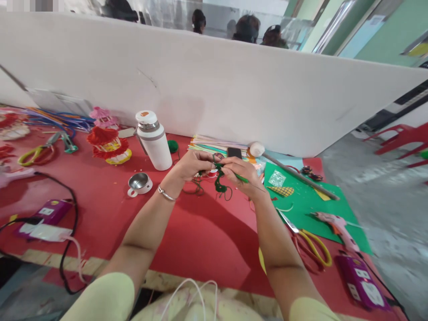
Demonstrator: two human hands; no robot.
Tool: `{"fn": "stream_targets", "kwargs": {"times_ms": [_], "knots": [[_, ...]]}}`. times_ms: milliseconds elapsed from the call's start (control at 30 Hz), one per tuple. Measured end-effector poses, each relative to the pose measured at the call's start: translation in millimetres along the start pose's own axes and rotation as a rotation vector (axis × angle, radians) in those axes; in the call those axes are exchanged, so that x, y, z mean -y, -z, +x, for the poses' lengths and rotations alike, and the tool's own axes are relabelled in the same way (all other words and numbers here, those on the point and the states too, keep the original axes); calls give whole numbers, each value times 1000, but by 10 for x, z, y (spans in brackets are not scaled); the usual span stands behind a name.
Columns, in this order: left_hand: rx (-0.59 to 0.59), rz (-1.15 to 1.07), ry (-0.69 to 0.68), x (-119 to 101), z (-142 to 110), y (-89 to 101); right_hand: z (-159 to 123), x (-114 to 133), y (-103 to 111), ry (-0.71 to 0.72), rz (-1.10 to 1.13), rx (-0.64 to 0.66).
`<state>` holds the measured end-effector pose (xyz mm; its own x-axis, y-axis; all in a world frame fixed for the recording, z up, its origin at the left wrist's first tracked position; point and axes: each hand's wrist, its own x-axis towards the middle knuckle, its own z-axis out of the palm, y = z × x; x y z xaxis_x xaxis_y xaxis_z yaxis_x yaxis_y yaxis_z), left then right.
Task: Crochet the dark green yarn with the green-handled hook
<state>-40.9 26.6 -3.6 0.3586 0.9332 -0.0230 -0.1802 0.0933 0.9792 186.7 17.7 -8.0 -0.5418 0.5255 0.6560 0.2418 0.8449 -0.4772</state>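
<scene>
Over the red table (pixel 214 236), my left hand (pixel 191 168) pinches a small dark green crochet piece (pixel 220 183), its lower end hanging down with a loose strand. My right hand (pixel 245 174) is closed around a crochet hook with a green handle (pixel 242 179). The hook's tip meets the work between both hands, though the fingers partly cover it. Green yarn trails beneath my left hand, and a green yarn ball (pixel 173 146) lies behind, beside the white bottle (pixel 154 145).
Left of my arms are a steel-lined cup (pixel 139 183), red paper lantern (pixel 109 145), pliers (pixel 50 149) and a purple power box (pixel 55 211). On the right lie scissors (pixel 309 245), a pink glue gun (pixel 339 227) and a stick (pixel 301 174). A white partition (pixel 214 84) rises behind.
</scene>
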Motion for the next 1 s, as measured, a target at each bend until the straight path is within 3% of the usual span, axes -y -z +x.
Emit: {"fn": "stream_targets", "kwargs": {"times_ms": [133,367,467,567,700,800,1000], "knots": [[-10,140,-3,-17,-11,14,-3,51,40,-46,43,39],[126,79,68,-7,-17,-24,-57,13,190,-294,356,93],[190,47,69,5,-19,-73,-57,-90,116,-390,584,69],[159,-30,17,-6,-31,-125,-30,-133,-67,-487,803,-33],[26,-99,-41,-14,-41,-165,5,-20,-224,-414,660,-235],[19,-85,-60,11,-32,-192,13,101,-218,-330,490,-267],[-117,161,-322,30,-20,-285,4,112,-231,-314,332,-415]]}}
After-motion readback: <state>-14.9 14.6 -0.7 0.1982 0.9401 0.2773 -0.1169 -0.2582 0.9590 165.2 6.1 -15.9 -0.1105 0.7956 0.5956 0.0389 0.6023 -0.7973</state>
